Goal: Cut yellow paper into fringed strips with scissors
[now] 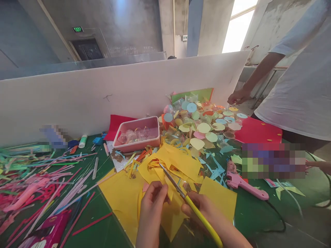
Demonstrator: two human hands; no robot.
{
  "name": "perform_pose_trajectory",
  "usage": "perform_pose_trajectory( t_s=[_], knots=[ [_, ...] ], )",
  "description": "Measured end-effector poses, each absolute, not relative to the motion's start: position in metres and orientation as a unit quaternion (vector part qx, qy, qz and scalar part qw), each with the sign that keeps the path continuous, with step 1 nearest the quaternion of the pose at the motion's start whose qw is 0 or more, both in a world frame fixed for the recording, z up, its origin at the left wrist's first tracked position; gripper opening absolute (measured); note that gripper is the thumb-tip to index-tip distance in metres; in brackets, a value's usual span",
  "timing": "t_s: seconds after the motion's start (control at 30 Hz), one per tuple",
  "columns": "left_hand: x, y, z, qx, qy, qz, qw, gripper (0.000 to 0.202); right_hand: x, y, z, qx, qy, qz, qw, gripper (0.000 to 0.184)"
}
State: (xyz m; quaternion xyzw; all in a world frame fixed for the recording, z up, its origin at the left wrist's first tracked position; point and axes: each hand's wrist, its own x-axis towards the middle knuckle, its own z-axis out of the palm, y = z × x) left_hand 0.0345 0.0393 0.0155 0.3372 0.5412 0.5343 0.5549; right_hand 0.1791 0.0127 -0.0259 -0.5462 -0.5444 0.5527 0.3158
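My left hand (pixel 153 206) is closed in a pinch on a small piece of yellow paper (pixel 160 175). Yellow-handled scissors (pixel 193 206) rest in my right hand (pixel 207 208), their metal blades angled up and left beside that piece. Whether the blades touch it is hard to tell. Under and around both hands lie yellow paper sheets (pixel 121 196). Beyond them is a heap of yellow paper scraps (pixel 178 158) with cut edges and strips.
A pink bin (pixel 139 146) holds clear plastic domes. Many coloured paper discs (pixel 204 128) are piled behind. A pink glue gun (pixel 248 187) with a cord lies right, and coloured strips (pixel 64 179) spread left. Another person's hand (pixel 239 96) is over the right side.
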Motion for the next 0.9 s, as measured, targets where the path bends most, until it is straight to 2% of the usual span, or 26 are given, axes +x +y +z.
perform_pose_trajectory(
  t_s=[0.27,0.47,0.6,0.77,0.83,0.9],
  knots=[
    [0.025,0.045,0.003,0.382,0.569,0.514,0.517,0.034,0.186,0.012,-0.020,-0.519,-0.524,0.589,0.330,0.070],
    [0.011,0.054,-0.004,0.466,0.632,0.438,0.438,0.048,0.189,0.011,-0.020,-0.548,-0.526,0.556,0.338,0.058],
    [0.011,0.052,-0.011,0.500,0.666,0.438,0.338,0.072,0.188,0.016,-0.017,-0.604,-0.544,0.491,0.313,0.058],
    [0.005,0.056,-0.016,0.592,0.689,0.400,0.121,0.062,0.188,0.029,-0.005,-0.648,-0.547,0.464,0.255,0.049],
    [0.001,0.063,-0.015,0.596,0.712,0.363,0.075,0.063,0.188,0.033,0.003,-0.661,-0.546,0.455,0.240,0.049],
    [-0.002,0.072,-0.015,0.590,0.730,0.337,0.077,0.065,0.187,0.036,0.010,-0.678,-0.547,0.439,0.221,0.051]
  ],
)
